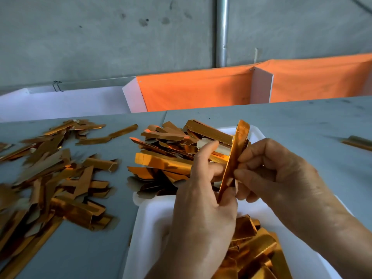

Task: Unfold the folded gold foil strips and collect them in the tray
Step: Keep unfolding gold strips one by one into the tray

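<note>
Upright between both hands stands one gold foil strip (234, 158), tilted slightly so its top end leans right, held above the white trays. The left hand (203, 198) grips its lower end: the thumb presses the bottom of the strip from the near side, the curled fingers (207, 170) sit against its left face, and the forefinger points up and away beside it. The right hand (275, 170) meets the strip from the right, its fingertips pinching the strip's right edge about midway along, the other fingers curled in behind.

Under the hands a near white tray (153, 224) holds a heap of shiny strips (253, 252) at its lower right. Just beyond it a far white tray (255, 133) is piled with more strips (167, 158), some spilling over its left rim. On the grey bench (302, 121) to the left lies a loose scatter of strips (54, 178), blurred at the edge. A few more strips (356, 142) lie far right. Behind the bench hangs orange cloth (201, 89).
</note>
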The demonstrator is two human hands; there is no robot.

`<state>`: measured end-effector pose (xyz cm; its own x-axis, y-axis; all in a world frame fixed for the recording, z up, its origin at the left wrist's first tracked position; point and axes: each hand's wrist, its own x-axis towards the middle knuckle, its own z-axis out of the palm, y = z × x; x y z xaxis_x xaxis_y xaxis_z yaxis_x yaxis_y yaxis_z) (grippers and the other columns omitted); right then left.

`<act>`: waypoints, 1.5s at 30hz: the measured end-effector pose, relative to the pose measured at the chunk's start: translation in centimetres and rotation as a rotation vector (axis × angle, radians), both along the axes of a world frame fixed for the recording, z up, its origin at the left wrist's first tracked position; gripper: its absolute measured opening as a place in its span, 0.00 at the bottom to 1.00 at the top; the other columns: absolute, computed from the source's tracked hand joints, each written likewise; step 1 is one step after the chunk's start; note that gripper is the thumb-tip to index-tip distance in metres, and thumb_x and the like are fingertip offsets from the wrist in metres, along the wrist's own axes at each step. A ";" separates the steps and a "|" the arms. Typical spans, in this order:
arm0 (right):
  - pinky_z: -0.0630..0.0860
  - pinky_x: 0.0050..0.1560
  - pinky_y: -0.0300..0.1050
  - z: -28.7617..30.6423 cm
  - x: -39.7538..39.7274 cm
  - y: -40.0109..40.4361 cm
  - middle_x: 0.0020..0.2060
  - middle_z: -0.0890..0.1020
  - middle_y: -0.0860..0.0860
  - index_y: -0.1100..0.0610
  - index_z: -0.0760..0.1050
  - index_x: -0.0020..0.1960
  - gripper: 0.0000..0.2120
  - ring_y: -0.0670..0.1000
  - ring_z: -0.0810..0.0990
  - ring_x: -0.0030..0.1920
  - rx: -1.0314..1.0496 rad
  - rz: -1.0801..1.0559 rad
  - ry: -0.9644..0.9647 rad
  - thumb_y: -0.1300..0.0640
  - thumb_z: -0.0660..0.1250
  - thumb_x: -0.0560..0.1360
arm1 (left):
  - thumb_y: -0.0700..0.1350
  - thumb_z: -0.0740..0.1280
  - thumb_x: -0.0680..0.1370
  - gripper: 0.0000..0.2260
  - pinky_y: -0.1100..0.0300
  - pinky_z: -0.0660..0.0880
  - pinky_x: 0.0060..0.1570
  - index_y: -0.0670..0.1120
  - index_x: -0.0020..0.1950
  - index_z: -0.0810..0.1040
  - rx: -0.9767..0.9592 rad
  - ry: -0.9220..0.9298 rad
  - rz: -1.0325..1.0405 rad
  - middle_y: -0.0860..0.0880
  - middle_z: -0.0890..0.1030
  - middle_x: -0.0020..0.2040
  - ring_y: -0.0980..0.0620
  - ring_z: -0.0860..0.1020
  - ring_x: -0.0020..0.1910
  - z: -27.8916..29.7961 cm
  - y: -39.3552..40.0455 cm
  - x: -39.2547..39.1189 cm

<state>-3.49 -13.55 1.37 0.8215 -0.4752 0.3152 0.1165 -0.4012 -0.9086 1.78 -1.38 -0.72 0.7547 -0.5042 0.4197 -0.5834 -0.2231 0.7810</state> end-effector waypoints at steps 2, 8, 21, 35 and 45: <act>0.72 0.24 0.35 0.1 0.0 0.3 0.30 0.83 0.48 0.51 0.76 0.40 0.10 0.47 0.77 0.22 0.019 0.009 -0.012 0.66 0.71 0.70 | 0.42 0.68 0.75 0.31 0.67 0.75 0.49 0.73 0.62 0.59 -0.009 0.118 -0.063 0.71 0.77 0.51 0.67 0.77 0.48 0.0 -0.1 -0.1; 0.75 0.30 0.43 -0.1 0.1 -1.1 0.44 0.85 0.58 0.58 0.78 0.48 0.07 0.48 0.73 0.24 0.438 0.300 0.030 0.61 0.62 0.76 | 0.45 0.67 0.72 0.22 0.62 0.79 0.44 0.57 0.64 0.71 -0.187 0.475 -0.206 0.54 0.83 0.49 0.56 0.82 0.46 -0.1 -0.5 0.1; 0.71 0.25 0.33 -0.4 0.1 -4.7 0.34 0.80 0.47 0.52 0.80 0.45 0.16 0.43 0.75 0.27 0.578 0.036 -0.139 0.46 0.72 0.60 | 0.44 0.72 0.74 0.15 0.67 0.78 0.40 0.58 0.57 0.75 -0.158 0.555 -0.232 0.56 0.84 0.47 0.58 0.82 0.46 -0.4 -0.2 0.6; 0.73 0.32 0.34 -0.4 -0.3 -3.4 0.29 0.80 0.50 0.50 0.80 0.38 0.10 0.45 0.76 0.31 0.232 0.202 -0.024 0.44 0.69 0.63 | 0.49 0.67 0.75 0.03 0.71 0.75 0.35 0.53 0.45 0.81 -0.130 0.552 -0.204 0.54 0.84 0.40 0.60 0.82 0.39 0.4 0.0 0.3; 0.75 0.30 0.35 -0.8 -0.1 -3.0 0.28 0.81 0.55 0.54 0.83 0.40 0.13 0.49 0.78 0.28 0.301 0.186 0.026 0.57 0.61 0.77 | 0.67 0.49 0.72 0.24 0.76 0.71 0.29 0.52 0.43 0.76 0.000 0.346 -0.038 0.60 0.81 0.32 0.65 0.78 0.30 0.5 0.0 1.0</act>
